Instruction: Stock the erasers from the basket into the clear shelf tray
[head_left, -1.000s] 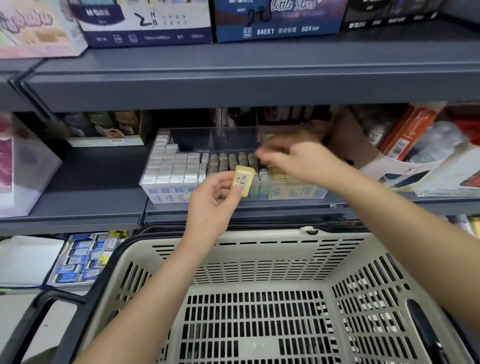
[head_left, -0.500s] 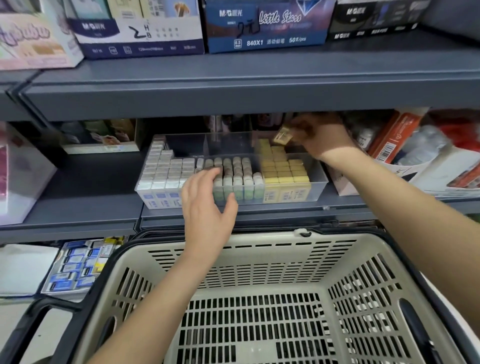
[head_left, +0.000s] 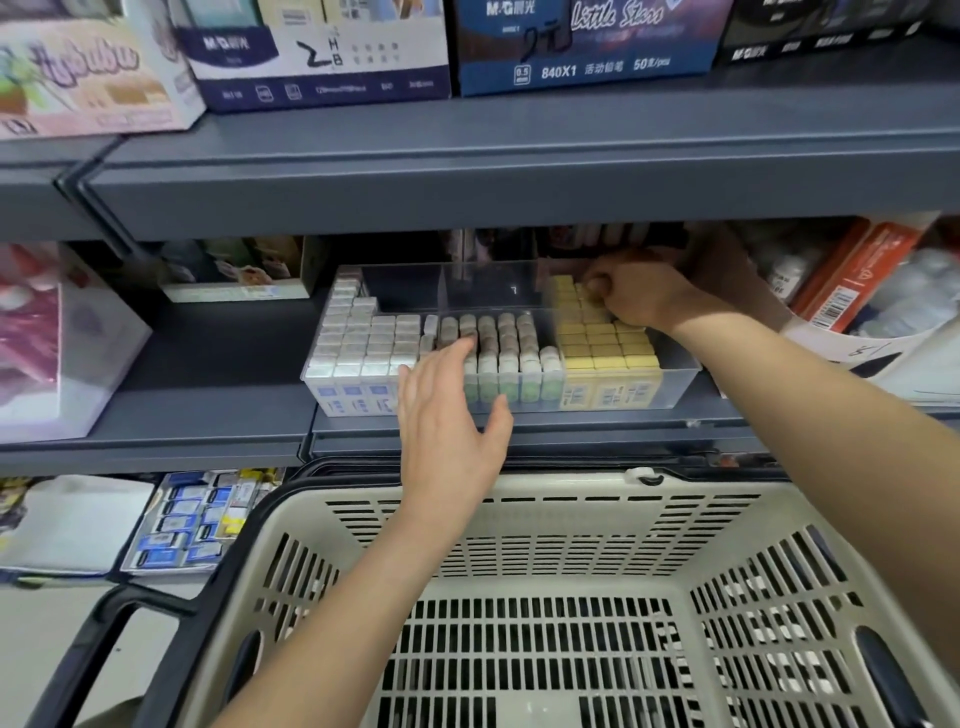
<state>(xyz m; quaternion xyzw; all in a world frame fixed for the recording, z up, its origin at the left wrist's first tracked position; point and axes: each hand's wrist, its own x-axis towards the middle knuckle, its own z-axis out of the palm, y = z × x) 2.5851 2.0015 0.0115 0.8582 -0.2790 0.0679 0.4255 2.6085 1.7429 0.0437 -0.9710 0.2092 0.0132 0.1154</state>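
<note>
The clear shelf tray (head_left: 680, 366) sits on the middle shelf, holding white erasers (head_left: 358, 343) on the left, green-sleeved erasers (head_left: 511, 358) in the middle and yellow erasers (head_left: 602, 348) on the right. My right hand (head_left: 641, 296) reaches into the tray's back right, fingertips pinched down on a yellow eraser at the far end of the yellow rows. My left hand (head_left: 449, 431) is open and holds nothing, its fingers lying over the tray's front edge by the green-sleeved erasers. The beige basket (head_left: 519, 525) is right below, and nothing shows on its slotted bottom.
The upper shelf (head_left: 493, 171) hangs low over the tray and carries stationery boxes. An orange packet (head_left: 852, 280) and white boxes crowd the tray's right side. A small carton (head_left: 234, 270) stands behind on the left. A second tray of blue-labelled erasers (head_left: 197, 519) lies on the lower shelf.
My left hand passed the yellow eraser to my right hand and opened at the tray's front. My right hand carried it to the back of the tray, then down onto the yellow rows.
</note>
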